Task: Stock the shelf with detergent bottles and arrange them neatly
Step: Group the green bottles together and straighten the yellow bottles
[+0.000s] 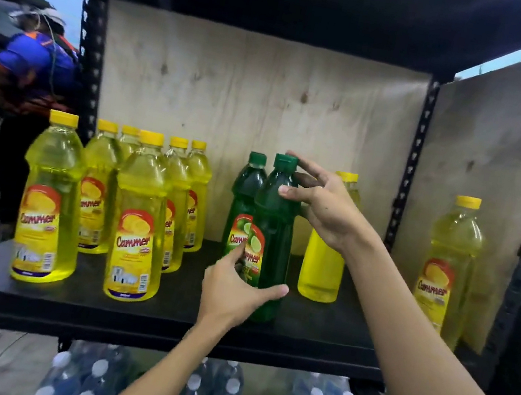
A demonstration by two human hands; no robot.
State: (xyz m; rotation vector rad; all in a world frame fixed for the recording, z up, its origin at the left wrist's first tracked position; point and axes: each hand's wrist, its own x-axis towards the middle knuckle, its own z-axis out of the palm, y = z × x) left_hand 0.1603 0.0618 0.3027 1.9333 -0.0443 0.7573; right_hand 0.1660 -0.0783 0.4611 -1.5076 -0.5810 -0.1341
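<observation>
Green bottle (lime label) — left hand grips low, right hand high.

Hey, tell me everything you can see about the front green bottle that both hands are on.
The front green bottle is dark green see-through plastic, full, with a green screw cap and a red-and-yellow Cammer label showing a lime. It stands upright on the black shelf, just ahead of a second green bottle. The left hand grips its lower body, thumb across the front; the right hand holds its neck, thumb on the shoulder.
</observation>
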